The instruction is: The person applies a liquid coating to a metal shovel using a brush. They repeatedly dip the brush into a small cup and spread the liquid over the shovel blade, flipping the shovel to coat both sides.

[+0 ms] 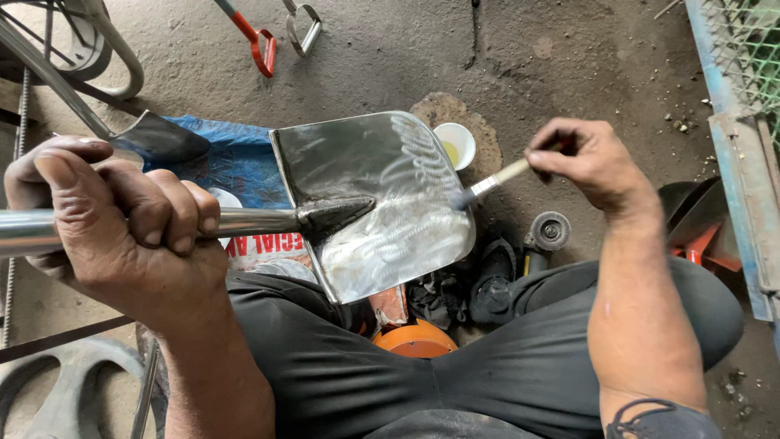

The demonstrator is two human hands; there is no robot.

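Steel shaft [244,221], polished, held level across the lap; left hand [122,236] wrapped tight around it, thumb on top. Shovel blade [374,203] to its right, face up above the knees and wet with streaked coating. Likely heavy, rigid and slick on the coated face, so the shaft is the sound hold. Right hand [589,162] pinches a brush [491,185], bristles touching the blade's right edge. A white cup [455,145] sits on the floor [528,49] behind.

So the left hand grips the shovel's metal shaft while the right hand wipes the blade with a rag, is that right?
Not quite. The head view shows the right hand holding a small brush, not a rag, its bristles at the edge of the shiny shovel blade. The left hand does grip the metal shaft.
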